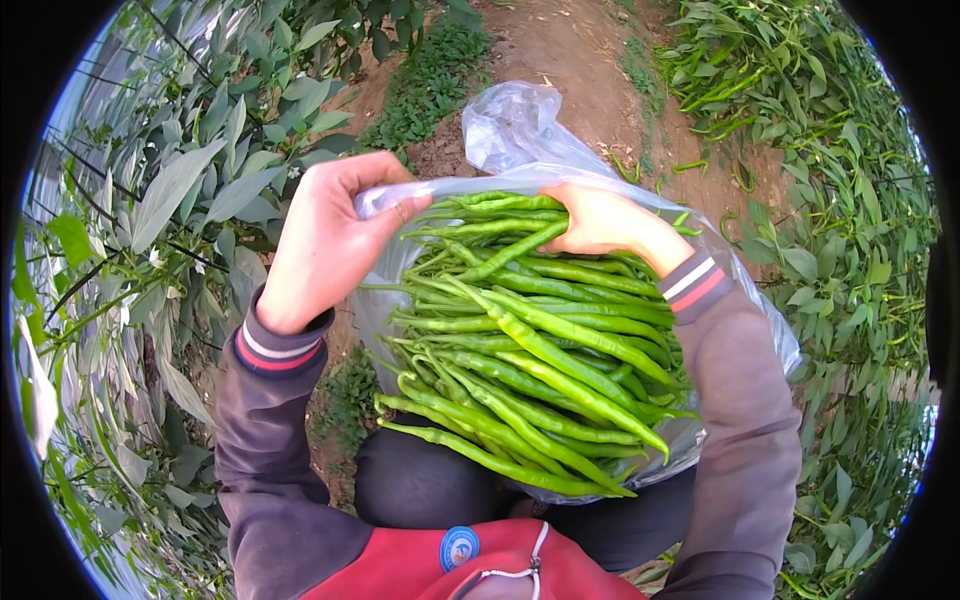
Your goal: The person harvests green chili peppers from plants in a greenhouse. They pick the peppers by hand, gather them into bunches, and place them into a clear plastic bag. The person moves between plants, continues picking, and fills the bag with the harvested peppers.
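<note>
A large heap of long green chili peppers (525, 352) lies in a clear plastic bag (517, 127) in front of my knees, most of them side by side and crosswise. My left hand (345, 225) pinches the bag's rim at the upper left of the heap, thumb against fingers. Inside the bag, at the heap's far edge, my right hand (600, 221) rests around the ends of some peppers; its fingertips are partly hidden by the bag and the peppers. The bag's far end lies crumpled on the soil.
Leafy pepper plants (202, 172) rise close on the left, with thin dark lines among them. More plants (847, 187) bearing peppers stand on the right. A bare soil path (555, 45) runs ahead, with low weeds (435, 90) and a few loose peppers (690, 166).
</note>
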`<state>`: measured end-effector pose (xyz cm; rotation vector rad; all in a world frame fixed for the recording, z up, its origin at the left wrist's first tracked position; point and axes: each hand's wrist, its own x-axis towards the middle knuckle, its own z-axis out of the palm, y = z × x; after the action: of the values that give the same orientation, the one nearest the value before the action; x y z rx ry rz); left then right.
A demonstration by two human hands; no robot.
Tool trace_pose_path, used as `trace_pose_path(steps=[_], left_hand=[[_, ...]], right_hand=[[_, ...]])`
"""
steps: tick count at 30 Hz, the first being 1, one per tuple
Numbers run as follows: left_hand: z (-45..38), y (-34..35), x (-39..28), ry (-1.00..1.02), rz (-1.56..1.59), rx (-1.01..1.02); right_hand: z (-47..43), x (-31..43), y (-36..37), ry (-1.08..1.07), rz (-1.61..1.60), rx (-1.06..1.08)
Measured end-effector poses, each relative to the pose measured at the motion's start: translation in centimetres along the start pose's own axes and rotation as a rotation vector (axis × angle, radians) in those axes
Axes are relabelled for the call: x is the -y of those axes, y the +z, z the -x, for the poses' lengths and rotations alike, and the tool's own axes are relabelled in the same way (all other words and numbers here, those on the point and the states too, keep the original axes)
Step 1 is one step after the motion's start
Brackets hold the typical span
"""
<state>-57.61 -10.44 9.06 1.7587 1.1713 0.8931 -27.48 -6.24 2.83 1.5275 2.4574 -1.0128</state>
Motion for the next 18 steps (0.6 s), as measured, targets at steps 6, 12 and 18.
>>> trace_pose_path(steps=[6,12,18], left_hand=[[-0.5,-0.8,1.0,-0.040,0.110,0.002],[-1.2,-0.7,2.4,-0.037,0.195,0.055],[-2.4,-0.9,-0.1,0.027,-0.319,0.069]], right_hand=[[-1.8,-0.8,-0.6,-0.074,-0.180,0.286],[-1.4,1.7,-2.6,0.169,-0.016,0.211],[5.0,0.1,-3.0,0.064,0.124,0.032]])
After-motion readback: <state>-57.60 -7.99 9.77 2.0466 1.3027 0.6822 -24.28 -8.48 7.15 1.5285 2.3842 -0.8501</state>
